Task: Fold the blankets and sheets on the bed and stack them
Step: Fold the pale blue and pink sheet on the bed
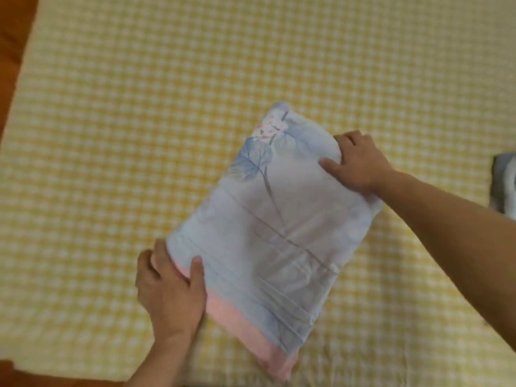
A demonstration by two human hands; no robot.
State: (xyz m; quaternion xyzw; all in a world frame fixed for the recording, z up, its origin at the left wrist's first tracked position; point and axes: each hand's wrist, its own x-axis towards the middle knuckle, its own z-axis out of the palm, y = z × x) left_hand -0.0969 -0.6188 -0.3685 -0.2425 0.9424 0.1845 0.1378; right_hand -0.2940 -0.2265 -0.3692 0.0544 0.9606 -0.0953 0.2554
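A folded sheet, pale blue with a printed lotus flower and leaves and a pink layer showing along its near edge, is held slanted over the yellow checked bed. Its lower left edge is gripped by the left hand, its upper right edge by the right hand, fingers curled underneath.

A bedroom in a home.
A bed in a yellow-and-white checked cover is filling the view, with reddish wooden floor showing at ten o'clock and folded bedding lying at three o'clock.
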